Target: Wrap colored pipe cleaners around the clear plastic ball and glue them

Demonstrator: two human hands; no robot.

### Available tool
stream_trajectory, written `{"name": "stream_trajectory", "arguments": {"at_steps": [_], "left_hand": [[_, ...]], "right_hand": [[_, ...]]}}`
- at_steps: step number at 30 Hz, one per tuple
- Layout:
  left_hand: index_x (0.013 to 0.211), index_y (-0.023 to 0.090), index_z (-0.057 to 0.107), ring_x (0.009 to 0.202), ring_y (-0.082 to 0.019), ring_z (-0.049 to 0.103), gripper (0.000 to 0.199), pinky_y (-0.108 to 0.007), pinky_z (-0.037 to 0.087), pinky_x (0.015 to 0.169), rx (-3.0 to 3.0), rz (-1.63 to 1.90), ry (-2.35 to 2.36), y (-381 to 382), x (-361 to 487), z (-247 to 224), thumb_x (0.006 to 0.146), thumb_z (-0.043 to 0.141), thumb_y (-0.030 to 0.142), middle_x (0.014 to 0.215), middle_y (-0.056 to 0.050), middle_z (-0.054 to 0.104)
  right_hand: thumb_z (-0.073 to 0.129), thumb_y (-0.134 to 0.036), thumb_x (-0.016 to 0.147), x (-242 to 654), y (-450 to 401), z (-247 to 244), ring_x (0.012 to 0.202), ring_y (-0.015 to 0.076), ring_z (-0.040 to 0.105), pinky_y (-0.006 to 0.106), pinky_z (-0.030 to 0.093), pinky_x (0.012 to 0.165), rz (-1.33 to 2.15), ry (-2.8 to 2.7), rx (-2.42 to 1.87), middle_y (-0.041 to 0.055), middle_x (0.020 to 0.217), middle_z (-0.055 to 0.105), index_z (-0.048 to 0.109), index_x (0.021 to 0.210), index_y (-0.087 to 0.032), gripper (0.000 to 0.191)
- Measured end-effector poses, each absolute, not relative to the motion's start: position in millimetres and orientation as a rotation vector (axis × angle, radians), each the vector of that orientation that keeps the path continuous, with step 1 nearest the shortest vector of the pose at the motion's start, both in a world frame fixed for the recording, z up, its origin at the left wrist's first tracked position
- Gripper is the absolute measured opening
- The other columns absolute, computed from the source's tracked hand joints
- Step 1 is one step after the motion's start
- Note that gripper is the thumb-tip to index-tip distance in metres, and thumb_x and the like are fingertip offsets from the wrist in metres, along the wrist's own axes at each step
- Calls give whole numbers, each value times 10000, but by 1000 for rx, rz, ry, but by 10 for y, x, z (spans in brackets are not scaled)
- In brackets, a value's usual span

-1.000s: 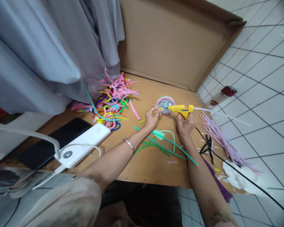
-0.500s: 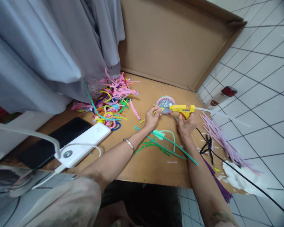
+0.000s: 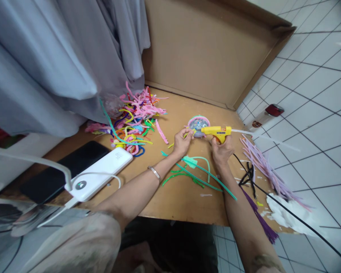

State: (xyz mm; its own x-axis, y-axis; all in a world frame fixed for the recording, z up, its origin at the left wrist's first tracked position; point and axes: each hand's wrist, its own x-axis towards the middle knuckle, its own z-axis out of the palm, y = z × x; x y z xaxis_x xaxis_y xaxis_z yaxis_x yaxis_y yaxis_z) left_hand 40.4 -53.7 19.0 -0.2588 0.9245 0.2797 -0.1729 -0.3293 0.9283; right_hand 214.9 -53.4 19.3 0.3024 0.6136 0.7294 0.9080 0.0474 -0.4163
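Observation:
My right hand (image 3: 223, 149) is wrapped round the handle of a yellow hot glue gun (image 3: 218, 131), a clear glue stick (image 3: 241, 132) sticking out of its back. The gun's nozzle points left, at the fingertips of my left hand (image 3: 183, 142). Those fingers pinch a small yellow pipe cleaner piece (image 3: 191, 133); whether nozzle and piece touch I cannot tell. Just behind both hands sits a round dish (image 3: 199, 122) with a pink and green rim and small bits inside. Green pipe cleaners (image 3: 206, 170) and a light green piece (image 3: 190, 162) lie between my forearms.
A heap of colourful pipe cleaners (image 3: 142, 110) lies at the back left. In front of it are a white power bank (image 3: 102, 172) and a black phone-like slab (image 3: 71, 167). Lilac pipe cleaners (image 3: 261, 163), white fluff (image 3: 287, 212) and the gun's black cord (image 3: 287, 204) are on the right.
The glue gun in my right hand has shifted slightly left, its nozzle closer to my left fingertips. My left hand has hardly moved.

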Motion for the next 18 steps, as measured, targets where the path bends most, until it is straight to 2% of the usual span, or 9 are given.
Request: {"name": "stream_trajectory", "arguments": {"at_steps": [8,18], "left_hand": [[712,174,653,729,-142,610,167,-271,486,857,1136,1703,1042,-540,409,197,862,659,249,620,24,634],[724,180,648,739,-149,613,226,-282,496,859,1157,1715,1047,-525,410,180,854,680,362,627,16,639]], "right_hand": [[547,-420,795,2133,-554,213,746,257,621,337,432,675,-387,-1363,-1680,84,814,651,571,953,-187,283],[563,-410,778,2098,-581,240,750,262,629,335,426,674,-354,-1366,-1680,86,819,659,567,953,-191,281]]}}
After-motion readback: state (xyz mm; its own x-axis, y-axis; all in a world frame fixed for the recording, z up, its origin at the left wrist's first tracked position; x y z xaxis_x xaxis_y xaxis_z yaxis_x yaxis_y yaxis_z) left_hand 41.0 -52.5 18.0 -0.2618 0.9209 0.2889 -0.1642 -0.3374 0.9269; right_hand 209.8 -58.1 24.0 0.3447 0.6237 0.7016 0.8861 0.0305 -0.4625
